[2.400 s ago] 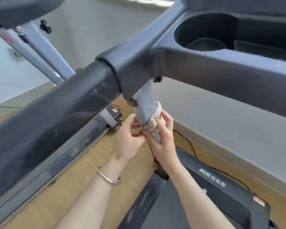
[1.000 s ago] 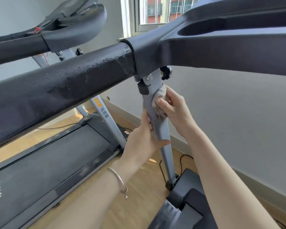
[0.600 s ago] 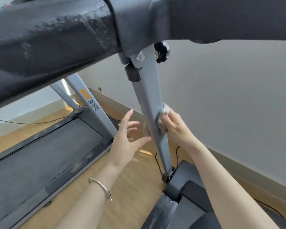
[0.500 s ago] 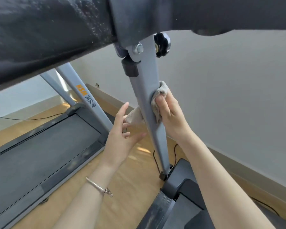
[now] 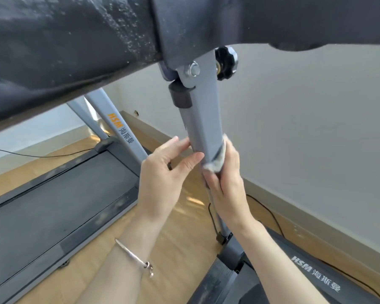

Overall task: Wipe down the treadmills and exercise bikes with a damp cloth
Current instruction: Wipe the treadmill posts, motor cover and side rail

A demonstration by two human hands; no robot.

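The grey upright post (image 5: 203,128) of the near treadmill runs from the black handrail (image 5: 64,47) down to the black base (image 5: 294,277). My right hand (image 5: 226,183) grips a pale grey cloth (image 5: 217,160) wrapped against the post's right side, about halfway down. My left hand (image 5: 165,174) is at the post's left side, thumb and fingertips touching it, fingers loosely curled. A silver bracelet sits on my left wrist.
A second treadmill (image 5: 53,205) lies to the left, its grey upright (image 5: 119,130) marked HSM. A black knob (image 5: 226,62) sticks out at the post's top joint. Black cables (image 5: 263,207) trail on the wooden floor by the grey wall.
My right hand has slid the cloth down the post from its higher position. My left hand has closed in from open beside the post to touching it.
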